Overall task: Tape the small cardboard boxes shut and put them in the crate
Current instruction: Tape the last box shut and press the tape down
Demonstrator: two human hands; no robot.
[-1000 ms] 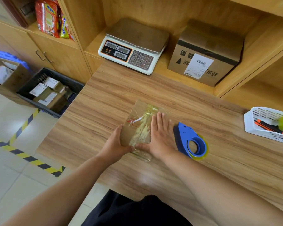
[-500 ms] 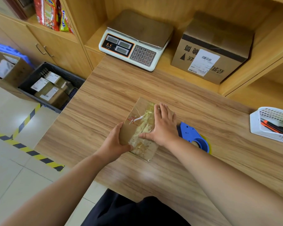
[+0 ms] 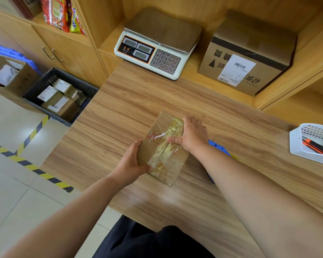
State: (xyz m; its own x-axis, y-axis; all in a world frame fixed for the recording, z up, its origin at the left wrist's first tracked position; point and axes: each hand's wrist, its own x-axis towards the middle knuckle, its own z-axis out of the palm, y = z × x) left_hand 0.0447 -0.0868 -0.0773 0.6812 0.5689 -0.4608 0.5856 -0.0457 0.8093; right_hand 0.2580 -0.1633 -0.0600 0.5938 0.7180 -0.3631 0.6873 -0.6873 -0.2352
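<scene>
A small cardboard box (image 3: 147,151) lies flat on the wooden table (image 3: 119,112), its top covered by clear tape over yellowish old tape. My left hand (image 3: 132,161) grips its left side, thumb at the near corner. My right hand (image 3: 194,135) holds the far right edge, with the fingers curled over that edge and the thumb pressed on the taped top. The blue tape dispenser (image 3: 218,148) lies just right of the box, mostly hidden behind my right forearm. The dark crate (image 3: 45,79) stands on the floor to the left and holds several labelled boxes (image 3: 62,103).
A digital scale (image 3: 157,47) and a large labelled carton (image 3: 250,58) sit on the shelf behind the table. A white basket (image 3: 313,144) with pens is at the table's right edge. An open cardboard box (image 3: 9,75) stands on the floor beside the crate.
My right hand slid from lying flat on the box top to its far right edge, and its fingers now curl over that edge. My left hand kept its hold.
</scene>
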